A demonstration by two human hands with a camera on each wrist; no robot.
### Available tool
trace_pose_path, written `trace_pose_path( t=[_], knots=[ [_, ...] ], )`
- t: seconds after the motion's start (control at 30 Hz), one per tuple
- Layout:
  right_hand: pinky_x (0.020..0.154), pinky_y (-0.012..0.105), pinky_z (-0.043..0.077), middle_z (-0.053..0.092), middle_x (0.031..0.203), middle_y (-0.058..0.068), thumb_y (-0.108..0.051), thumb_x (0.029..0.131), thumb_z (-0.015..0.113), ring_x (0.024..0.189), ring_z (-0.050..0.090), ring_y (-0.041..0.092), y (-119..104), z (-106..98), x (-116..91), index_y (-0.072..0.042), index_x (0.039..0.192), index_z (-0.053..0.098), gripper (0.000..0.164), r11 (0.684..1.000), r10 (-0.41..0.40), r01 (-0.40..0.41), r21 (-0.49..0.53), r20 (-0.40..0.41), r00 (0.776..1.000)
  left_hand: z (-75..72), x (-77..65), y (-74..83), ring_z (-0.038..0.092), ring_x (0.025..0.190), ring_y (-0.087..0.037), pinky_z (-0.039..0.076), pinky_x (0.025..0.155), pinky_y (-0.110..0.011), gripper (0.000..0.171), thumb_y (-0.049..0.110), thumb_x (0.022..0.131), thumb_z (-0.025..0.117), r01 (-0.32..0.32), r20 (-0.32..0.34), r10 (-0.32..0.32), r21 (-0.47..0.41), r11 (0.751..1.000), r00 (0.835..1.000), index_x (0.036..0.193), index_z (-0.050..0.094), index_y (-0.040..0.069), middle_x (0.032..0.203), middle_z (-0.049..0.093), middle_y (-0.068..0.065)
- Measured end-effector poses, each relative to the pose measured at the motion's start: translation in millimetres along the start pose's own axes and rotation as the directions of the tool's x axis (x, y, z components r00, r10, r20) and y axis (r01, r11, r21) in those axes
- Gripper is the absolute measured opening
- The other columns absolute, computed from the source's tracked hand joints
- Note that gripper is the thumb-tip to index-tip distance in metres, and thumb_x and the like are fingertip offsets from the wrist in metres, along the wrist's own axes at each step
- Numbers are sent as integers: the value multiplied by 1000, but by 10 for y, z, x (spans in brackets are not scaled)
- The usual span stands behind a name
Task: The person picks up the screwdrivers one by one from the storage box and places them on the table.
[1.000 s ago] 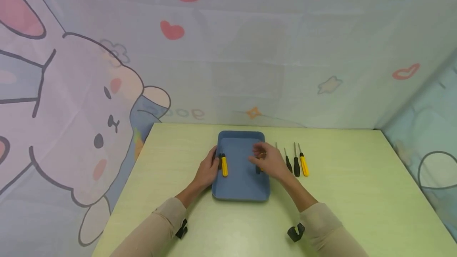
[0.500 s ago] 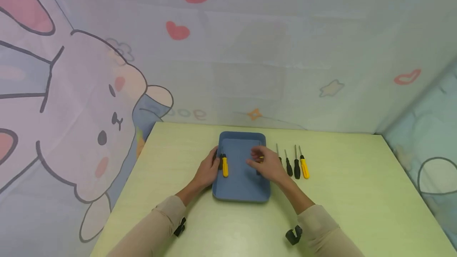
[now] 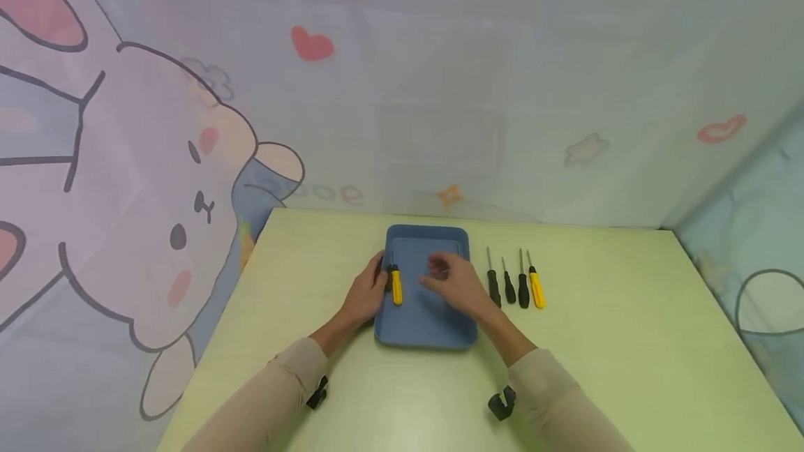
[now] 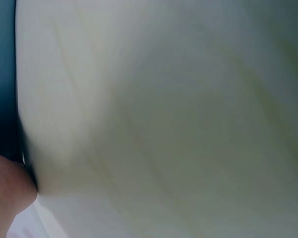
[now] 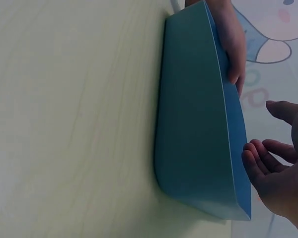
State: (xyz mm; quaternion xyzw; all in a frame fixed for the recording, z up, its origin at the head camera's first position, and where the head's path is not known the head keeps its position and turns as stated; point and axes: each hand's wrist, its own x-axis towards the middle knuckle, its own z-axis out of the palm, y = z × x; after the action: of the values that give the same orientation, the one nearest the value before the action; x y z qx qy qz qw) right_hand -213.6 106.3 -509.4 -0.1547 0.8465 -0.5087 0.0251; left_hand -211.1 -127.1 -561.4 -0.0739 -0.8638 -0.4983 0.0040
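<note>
A blue rectangular tray lies on the table. My left hand grips its left rim, and the right wrist view shows that hand's fingers over the far rim. Inside the tray, along the left side, is a yellow-handled screwdriver with a dark handle close beside it. Over the tray's right half hovers my right hand. Its thumb and bent fingers are apart with nothing visible between them in the right wrist view. A thin metal shaft shows past this hand by the tray's right wall; the rest is hidden.
Right of the tray, several screwdrivers stand in a row on the pale green table: black-handled ones and a yellow-handled one. A printed cloth with a rabbit and hearts hangs behind the table.
My right hand has moved left over the tray, leaving the yellow and dark handles that showed beneath it out of sight. The left hand stays on the rim. The head view has shifted slightly.
</note>
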Motion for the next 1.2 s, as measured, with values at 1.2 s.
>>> trace_pose_path(
  t=[1.2],
  knots=[
    [95, 45, 59, 72, 122, 20, -19, 93, 83, 108, 71, 32, -114, 227, 190, 10, 135, 65, 54, 997, -2, 4, -78, 36, 999, 5, 38, 15, 41, 152, -35, 33, 124, -53, 54, 19, 115, 40, 22, -5, -22, -5, 1000, 1000, 167, 32, 8, 166, 41, -16]
  ],
)
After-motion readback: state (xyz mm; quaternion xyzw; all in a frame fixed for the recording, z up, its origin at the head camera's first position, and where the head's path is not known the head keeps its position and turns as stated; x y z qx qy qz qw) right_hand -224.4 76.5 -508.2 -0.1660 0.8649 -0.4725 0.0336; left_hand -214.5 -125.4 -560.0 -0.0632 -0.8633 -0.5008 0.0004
